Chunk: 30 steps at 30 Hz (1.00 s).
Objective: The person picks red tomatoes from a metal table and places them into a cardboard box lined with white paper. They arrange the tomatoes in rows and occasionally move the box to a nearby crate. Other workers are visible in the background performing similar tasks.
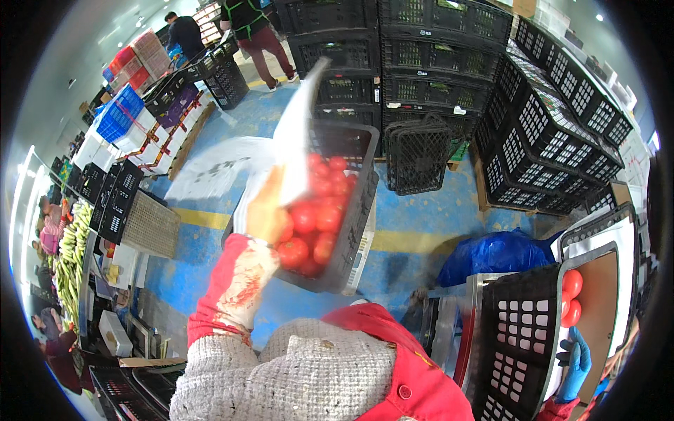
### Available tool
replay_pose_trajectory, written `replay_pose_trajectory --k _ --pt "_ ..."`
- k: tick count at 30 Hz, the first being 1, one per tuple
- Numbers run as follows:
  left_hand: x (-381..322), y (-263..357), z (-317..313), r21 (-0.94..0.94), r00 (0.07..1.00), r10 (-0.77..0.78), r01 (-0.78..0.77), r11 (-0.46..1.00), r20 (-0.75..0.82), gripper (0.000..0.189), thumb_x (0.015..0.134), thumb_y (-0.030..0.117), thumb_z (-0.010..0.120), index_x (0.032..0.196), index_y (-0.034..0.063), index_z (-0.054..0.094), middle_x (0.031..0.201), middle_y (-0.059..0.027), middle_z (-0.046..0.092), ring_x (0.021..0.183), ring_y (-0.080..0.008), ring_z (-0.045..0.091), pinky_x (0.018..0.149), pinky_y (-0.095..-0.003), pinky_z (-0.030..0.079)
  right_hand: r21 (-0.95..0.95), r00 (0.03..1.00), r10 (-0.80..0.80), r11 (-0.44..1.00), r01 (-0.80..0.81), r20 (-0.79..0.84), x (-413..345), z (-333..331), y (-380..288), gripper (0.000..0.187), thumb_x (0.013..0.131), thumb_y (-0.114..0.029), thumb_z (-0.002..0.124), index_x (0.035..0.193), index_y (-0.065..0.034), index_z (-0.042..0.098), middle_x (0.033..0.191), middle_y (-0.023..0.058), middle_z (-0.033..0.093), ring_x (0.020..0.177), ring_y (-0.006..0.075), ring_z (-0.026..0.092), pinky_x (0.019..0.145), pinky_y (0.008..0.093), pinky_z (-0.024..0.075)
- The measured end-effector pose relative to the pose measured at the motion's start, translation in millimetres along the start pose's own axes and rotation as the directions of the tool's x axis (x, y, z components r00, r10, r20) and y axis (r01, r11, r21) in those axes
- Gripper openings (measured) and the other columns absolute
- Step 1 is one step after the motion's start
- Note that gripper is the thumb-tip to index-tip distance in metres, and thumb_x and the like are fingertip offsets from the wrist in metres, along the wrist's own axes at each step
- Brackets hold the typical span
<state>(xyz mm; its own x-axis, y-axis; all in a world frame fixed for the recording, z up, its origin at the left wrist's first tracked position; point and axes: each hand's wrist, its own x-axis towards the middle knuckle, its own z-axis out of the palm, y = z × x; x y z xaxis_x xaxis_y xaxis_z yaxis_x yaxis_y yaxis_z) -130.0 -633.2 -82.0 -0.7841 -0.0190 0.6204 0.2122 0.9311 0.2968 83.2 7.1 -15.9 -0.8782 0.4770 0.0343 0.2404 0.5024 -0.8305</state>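
Observation:
My left hand (266, 213), blurred, grips a white sheet (295, 131) that rises over a dark plastic crate (337, 273). Several red tomatoes (305, 217) fill the crate, some right beside my fingers. A paler sheet (216, 166) with dark marks spreads out beyond the crate's left side. At the far right, my right hand (575, 355), in a blue glove, reaches over the rim of a black crate (518, 326). Its fingers are partly bent and apart, with nothing seen in them. A few tomatoes (571, 297) lie just beyond its fingertips, beside a brown board (600, 300).
Stacked black crates (442, 52) rise ahead, with more crates (547, 137) on a pallet at right. Black baskets (418, 155) and a blue plastic bag (495, 255) sit on the floor. Two people (184, 37) stand farther off. Long green vegetables (73, 258) lie at left.

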Motion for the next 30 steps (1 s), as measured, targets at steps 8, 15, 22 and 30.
replay_pose_trajectory --k 8,15,22,30 --pt "-50.4 82.1 57.0 0.094 0.658 0.404 -0.585 0.805 0.635 0.056 0.084 0.011 0.047 0.137 0.0283 0.043 0.140 -0.0216 0.039 0.122 -0.0437 0.044 0.068 -0.0491 0.050 -0.115 0.973 -0.162 0.983 0.145 -0.165 -26.5 -15.7 -16.4 0.041 0.098 -0.030 0.047 0.127 -0.0014 0.054 0.096 0.0050 0.065 0.066 0.0068 0.056 0.055 0.0199 0.0415" --pt "-83.4 60.8 50.0 0.099 0.744 0.343 -0.479 0.872 0.574 0.059 0.084 0.010 0.049 0.140 0.0286 0.041 0.141 -0.0190 0.039 0.124 -0.0415 0.043 0.076 -0.0525 0.048 0.149 0.874 -0.370 0.929 0.340 0.314 -55.6 111.6 -177.6 0.040 0.096 -0.017 0.049 0.131 0.0040 0.048 0.124 0.0167 0.056 0.094 0.0170 0.060 0.075 0.0240 0.0495" --pt "-90.1 68.9 59.8 -0.153 0.638 0.487 -0.505 0.849 0.597 0.067 0.074 0.017 0.061 0.139 0.0224 0.041 0.143 -0.0157 0.039 0.121 -0.0365 0.045 0.090 -0.0527 0.043 0.462 0.790 0.113 0.758 -0.461 0.602 4.7 342.6 -70.7 0.059 0.087 -0.016 0.064 0.139 -0.0055 0.039 0.121 0.0115 0.056 0.103 0.0200 0.057 0.073 0.0343 0.0529" --pt "-92.7 42.5 37.6 -0.516 0.745 0.327 0.026 0.856 0.581 0.054 0.080 0.016 0.058 0.132 0.0089 0.046 0.135 -0.0186 0.044 0.120 -0.0353 0.046 0.100 -0.0400 0.039 0.560 0.904 -0.281 0.826 0.057 0.322 24.8 452.9 -32.5 0.060 0.075 0.000 0.073 0.129 0.0004 0.047 0.116 0.0099 0.060 0.101 0.0251 0.060 0.083 0.0376 0.0517"
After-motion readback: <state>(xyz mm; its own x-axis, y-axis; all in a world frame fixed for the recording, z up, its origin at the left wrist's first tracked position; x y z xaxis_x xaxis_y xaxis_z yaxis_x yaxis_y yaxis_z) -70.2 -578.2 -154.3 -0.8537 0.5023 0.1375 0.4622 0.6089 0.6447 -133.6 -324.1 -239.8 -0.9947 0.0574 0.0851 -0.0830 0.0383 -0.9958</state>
